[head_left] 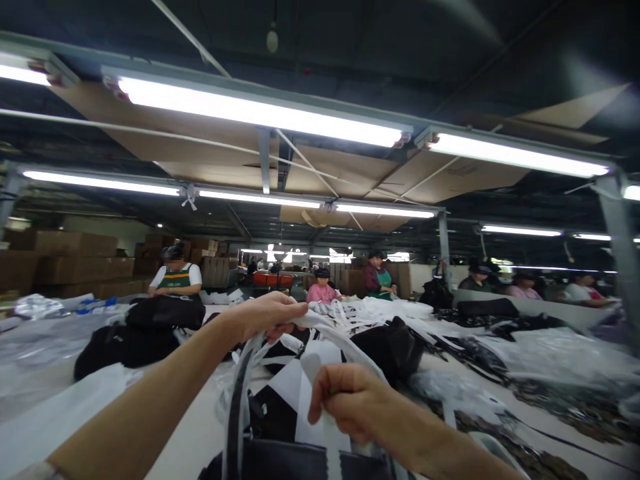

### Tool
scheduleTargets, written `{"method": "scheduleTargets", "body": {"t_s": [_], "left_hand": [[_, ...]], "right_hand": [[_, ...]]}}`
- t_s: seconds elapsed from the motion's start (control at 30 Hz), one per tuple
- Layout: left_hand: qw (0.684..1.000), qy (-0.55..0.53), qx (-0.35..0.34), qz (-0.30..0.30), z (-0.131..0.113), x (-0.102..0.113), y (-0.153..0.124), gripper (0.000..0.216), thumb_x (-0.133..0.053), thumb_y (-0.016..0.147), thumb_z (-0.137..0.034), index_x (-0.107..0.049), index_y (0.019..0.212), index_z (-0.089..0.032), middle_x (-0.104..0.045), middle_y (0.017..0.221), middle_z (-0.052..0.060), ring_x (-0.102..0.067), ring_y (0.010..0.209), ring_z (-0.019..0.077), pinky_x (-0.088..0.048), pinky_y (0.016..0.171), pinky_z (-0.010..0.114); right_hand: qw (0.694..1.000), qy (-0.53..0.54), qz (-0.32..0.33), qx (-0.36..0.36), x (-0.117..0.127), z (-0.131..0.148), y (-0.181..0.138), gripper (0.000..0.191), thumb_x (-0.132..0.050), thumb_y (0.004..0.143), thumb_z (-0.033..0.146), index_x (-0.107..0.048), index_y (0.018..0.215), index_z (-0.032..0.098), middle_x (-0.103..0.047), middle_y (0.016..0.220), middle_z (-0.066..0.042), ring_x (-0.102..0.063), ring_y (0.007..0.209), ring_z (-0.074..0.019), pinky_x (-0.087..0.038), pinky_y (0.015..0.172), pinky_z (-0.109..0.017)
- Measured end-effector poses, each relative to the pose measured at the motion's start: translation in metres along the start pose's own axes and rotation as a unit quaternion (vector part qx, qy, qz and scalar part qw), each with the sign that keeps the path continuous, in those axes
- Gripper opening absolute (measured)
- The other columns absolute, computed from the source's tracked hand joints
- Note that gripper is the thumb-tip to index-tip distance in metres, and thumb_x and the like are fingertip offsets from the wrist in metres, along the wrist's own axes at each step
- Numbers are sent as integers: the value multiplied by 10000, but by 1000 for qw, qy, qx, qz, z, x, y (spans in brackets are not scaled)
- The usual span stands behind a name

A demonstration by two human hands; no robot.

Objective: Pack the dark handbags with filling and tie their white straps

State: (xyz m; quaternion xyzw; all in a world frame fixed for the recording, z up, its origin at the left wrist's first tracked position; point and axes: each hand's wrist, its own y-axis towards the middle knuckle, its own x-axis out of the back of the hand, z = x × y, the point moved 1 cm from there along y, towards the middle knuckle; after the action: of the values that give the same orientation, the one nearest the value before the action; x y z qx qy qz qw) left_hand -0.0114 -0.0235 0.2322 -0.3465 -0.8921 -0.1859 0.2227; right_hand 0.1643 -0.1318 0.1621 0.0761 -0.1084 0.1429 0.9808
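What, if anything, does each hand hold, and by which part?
The left hand grips the bag handle near the top of its arch; the right hand seems to pinch a white strip, exact spot hidden.

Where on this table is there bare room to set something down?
Bare tabletop shows between the left forearm and the black bag being handled. Another patch lies at lower right, beside mottled brown pieces and crossed by a thin dark strap. It's crowded beyond the left hand, where white strips and dark bags pile up.
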Motion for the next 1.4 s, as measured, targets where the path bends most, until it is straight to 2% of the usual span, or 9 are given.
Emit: {"method": "scheduleTargets", "body": {"t_s": [0.17, 0.43, 0.57, 0.77, 0.9, 1.07, 1.23, 1.33, 1.4], "left_hand": [[999, 26, 7, 32, -12, -8, 5, 534, -759, 627, -655, -596, 587, -147, -516, 500, -32, -417, 432, 79, -376, 438, 220], [997, 7, 65, -43, 2, -9, 11, 605, -688, 607, -770, -557, 617, -179, -570, 481, -7, -374, 340, 82, -306, 343, 225], [994, -29, 75, -68, 13, -11, 15, 520, -683, 691, -670, -572, 646, -163, -593, 517, 8, -371, 346, 68, -302, 349, 214], [985, -51, -7, -165, 18, -10, 22, 190, -669, 764, -335, -579, 780, -169, -521, 524, -68, -391, 390, 62, -294, 384, 184], [975, -40, -59, -210, 17, -11, 20, 85, -618, 767, -217, -558, 733, -168, -528, 577, -63, -466, 498, 76, -346, 463, 176], [971, -44, -85, -221, 9, -11, 18, 69, -590, 723, -137, -542, 688, -171, -496, 573, -68, -451, 521, 79, -330, 484, 182], [971, -114, -45, -204, -2, 2, 24, 76, -575, 667, -172, -542, 734, -182, -484, 553, -65, -473, 479, 102, -359, 468, 211], [963, -156, -26, -220, -3, 11, 29, 134, -604, 643, -220, -522, 745, -191, -497, 581, -62, -502, 506, 111, -386, 480, 220], [959, -170, -26, -227, -2, 14, 30, 187, -646, 629, -266, -520, 745, -193, -515, 603, -59, -522, 529, 114, -405, 505, 229]], "right_hand": [[994, 67, -39, 80, 5, -1, 46, 167, -415, 439, 159, -484, 590, 179, -648, 752, -7, -216, 409, -32, -93, 393, -224], [988, 9, -52, 146, 5, 9, 72, 146, -376, 373, 179, -467, 486, 175, -608, 660, -12, -282, 434, -56, -134, 384, -215], [988, 7, -43, 146, 6, 6, 78, 129, -378, 389, 178, -464, 484, 179, -626, 658, -13, -280, 427, -53, -141, 385, -212], [993, 50, 23, 106, 10, 20, 65, 243, -494, 520, 150, -587, 744, 168, -701, 786, -25, -238, 405, -23, -97, 388, -201], [986, 85, 70, 126, 15, 26, 54, 461, -523, 556, 131, -660, 996, 143, -724, 922, -61, -372, 409, -15, -140, 380, -193], [971, -109, 17, 212, 23, 19, 57, 514, -518, 707, 166, -631, 1209, 158, -711, 735, -18, -570, 467, -80, -272, 377, -165], [940, -191, -26, 283, 25, 23, 65, 366, -523, 839, 240, -632, 1186, 199, -707, 1068, -69, -714, 707, -155, -371, 370, -165], [932, -202, -49, 299, 24, 27, 71, 240, -528, 904, 332, -674, 1022, 182, -704, 877, -33, -624, 550, -103, -401, 434, -199], [919, -194, -90, 330, 23, 30, 75, 310, -520, 932, 413, -666, 812, 167, -611, 665, 10, -513, 485, -73, -374, 475, -213]]}}
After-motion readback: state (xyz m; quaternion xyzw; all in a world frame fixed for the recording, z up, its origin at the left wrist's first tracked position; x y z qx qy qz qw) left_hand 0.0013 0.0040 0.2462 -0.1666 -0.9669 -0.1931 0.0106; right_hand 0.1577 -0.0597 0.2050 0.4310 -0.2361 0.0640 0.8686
